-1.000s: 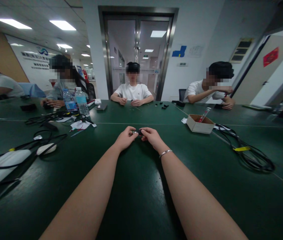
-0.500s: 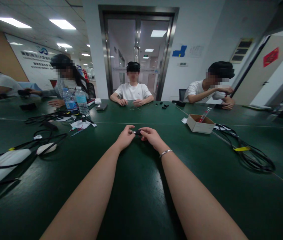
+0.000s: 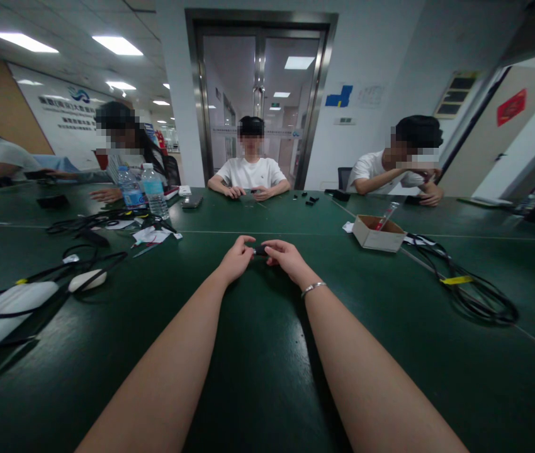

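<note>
While the small black part [image 3: 260, 250] sits pinched between your two hands out at the middle of the green table [image 3: 258, 377], you look to be in the thick of fitting or working it, not picking up or setting down. It is too small and too shadowed to name more closely; a pale glint shows at its left end, just by your left fingertips. Your left hand [image 3: 236, 258] has thumb and forefinger closed together on that left end, the other fingers curled under. Your right hand [image 3: 284, 257] clamps the right end the same way, knuckles up, a silver bracelet [image 3: 313, 288] on the wrist. Both forearms run straight out from you, converging on the part, the hands low over the tabletop; whether they rest on it, you cannot tell from here. By my reading, the next move calls for a fine, steady pinch and small finger motion, with neither end let go. Further out, a cardboard box [image 3: 372, 234] stands to your right with a coiled black cable [image 3: 470, 292] beyond it. More cables and a white mouse-like object [image 3: 87, 280] lie to your left, water bottles [image 3: 148, 190] behind them, and other people sit at the far edge
</note>
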A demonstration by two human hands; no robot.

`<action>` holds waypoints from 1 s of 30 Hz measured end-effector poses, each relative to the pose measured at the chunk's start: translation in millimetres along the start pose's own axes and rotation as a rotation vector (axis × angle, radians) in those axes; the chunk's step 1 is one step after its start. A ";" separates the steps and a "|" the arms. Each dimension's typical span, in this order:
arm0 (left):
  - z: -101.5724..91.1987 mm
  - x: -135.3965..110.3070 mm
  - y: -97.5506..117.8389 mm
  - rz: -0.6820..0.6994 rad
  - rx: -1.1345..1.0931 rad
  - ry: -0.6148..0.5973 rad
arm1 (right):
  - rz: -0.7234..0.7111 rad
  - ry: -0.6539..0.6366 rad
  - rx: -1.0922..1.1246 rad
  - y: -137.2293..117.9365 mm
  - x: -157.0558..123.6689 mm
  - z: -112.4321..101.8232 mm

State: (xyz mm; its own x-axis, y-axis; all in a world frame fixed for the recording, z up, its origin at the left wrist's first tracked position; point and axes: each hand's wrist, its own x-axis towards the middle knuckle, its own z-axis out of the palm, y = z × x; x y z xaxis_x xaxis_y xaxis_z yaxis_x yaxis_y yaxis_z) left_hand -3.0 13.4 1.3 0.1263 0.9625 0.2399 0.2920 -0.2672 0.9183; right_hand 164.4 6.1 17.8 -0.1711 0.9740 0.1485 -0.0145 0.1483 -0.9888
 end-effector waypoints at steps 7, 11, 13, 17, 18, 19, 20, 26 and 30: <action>-0.7 -0.1 0.9 -0.016 0.005 0.003 | 0.010 -0.007 0.005 -0.2 -0.4 -0.7; -1.1 -1.6 2.2 -0.031 -0.034 -0.039 | 0.009 -0.010 0.002 -0.5 -0.7 -0.7; -1.2 -2.4 3.3 -0.017 -0.018 -0.037 | 0.009 -0.004 -0.002 -0.9 -0.8 -0.3; -0.9 -2.2 3.0 0.006 -0.032 -0.032 | 0.008 -0.003 0.004 -2.0 -1.3 0.7; -0.8 -1.8 2.5 0.005 -0.035 -0.042 | 0.007 -0.008 0.003 -2.3 -1.5 0.9; -0.6 -1.5 1.9 0.006 -0.031 -0.045 | 0.008 -0.011 0.001 -2.5 -1.7 1.0; -0.5 -1.2 1.4 0.009 -0.021 -0.037 | 0.009 -0.011 -0.002 -2.7 -1.9 1.1; -0.6 -0.1 0.1 -0.027 -0.017 -0.014 | 0.005 -0.015 -0.002 -1.1 -1.0 -0.3; -0.3 0.1 -0.8 0.014 0.013 0.015 | 0.002 -0.015 -0.011 -0.1 -0.2 -0.9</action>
State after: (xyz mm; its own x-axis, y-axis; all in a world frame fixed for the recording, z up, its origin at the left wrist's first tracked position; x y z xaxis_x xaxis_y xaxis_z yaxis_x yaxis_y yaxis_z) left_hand -3.5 13.8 0.7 0.1158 0.9593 0.2574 0.3029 -0.2809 0.9107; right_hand 165.3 6.0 17.9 -0.1861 0.9716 0.1462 -0.0032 0.1482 -0.9889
